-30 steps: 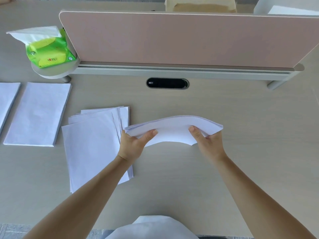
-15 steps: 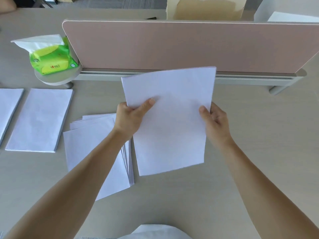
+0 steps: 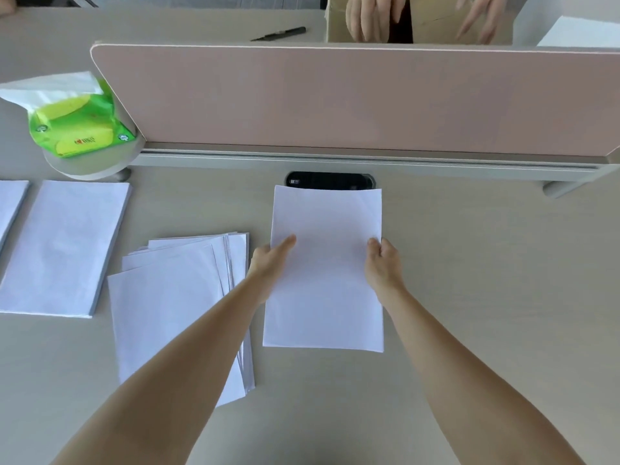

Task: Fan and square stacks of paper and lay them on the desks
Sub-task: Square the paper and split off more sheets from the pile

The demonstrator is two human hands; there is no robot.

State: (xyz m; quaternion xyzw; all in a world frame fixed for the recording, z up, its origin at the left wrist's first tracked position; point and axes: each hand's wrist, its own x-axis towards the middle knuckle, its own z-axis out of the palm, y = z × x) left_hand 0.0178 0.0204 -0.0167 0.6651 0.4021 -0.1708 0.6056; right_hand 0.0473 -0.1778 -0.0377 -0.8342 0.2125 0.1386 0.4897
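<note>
paper stack (image 3: 325, 263) matt white | desk (image 3: 486, 280) matt woodgrain | tissue pack (image 3: 77, 129) glossy plastic

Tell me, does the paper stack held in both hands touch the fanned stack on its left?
Apart. The head view shows a strip of desk between the held stack and the fanned stack, above the left hand.

Held stack (image 3: 325, 263) right of fanned pile (image 3: 174, 307) (desk (image 3: 486, 280)).

The pale wood-grain desk (image 3: 469, 263) carries a squared white paper stack (image 3: 63, 246) at left and a fanned white paper pile (image 3: 167, 313) left of centre.
</note>
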